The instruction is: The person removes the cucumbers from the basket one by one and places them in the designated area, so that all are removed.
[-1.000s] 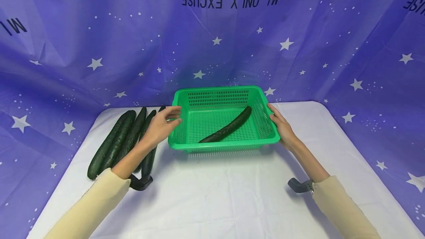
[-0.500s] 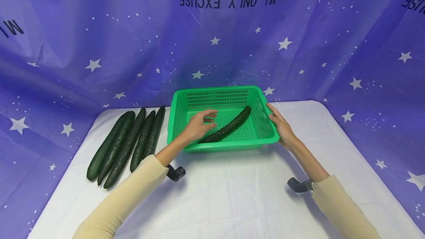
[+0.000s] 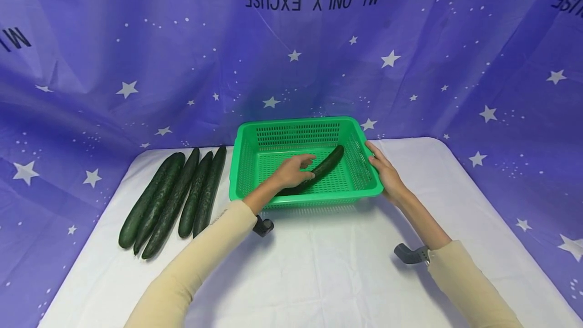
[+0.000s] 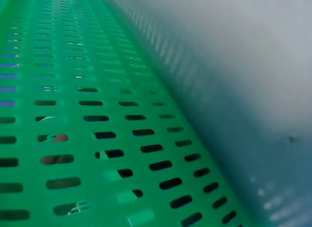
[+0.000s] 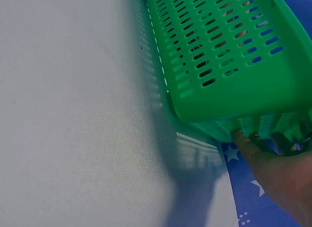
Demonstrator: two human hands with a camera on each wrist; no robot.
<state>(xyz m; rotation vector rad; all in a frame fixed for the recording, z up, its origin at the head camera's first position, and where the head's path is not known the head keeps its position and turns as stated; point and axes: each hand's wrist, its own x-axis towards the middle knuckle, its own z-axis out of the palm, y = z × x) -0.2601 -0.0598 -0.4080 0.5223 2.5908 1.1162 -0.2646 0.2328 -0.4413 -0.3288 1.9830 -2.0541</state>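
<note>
My left hand (image 3: 295,171) reaches into the green plastic basket (image 3: 309,199), over the lower part of a dark cucumber (image 3: 331,160) lying slantwise in it. The thumb overlaps the cucumber, and the fingers stretch past its far side with a gap between them and the thumb. At the right side of the basket, my right hand (image 3: 386,175) holds the rim. In the right wrist view its fingers (image 5: 246,146) touch the basket's end wall. The left wrist view is filled by the slotted basket wall (image 4: 112,139), which hides most of the left hand.
Several more cucumbers (image 3: 170,201) lie side by side on the white-covered table (image 3: 328,267), left of the basket. Behind the table hangs a purple cloth (image 3: 182,65) with stars. Dark camera mounts stick out from both wrists.
My left hand has moved right, from the basket's left rim into the basket and over the cucumber. My right hand, the basket and the cucumber inside have stayed nearly in place.
</note>
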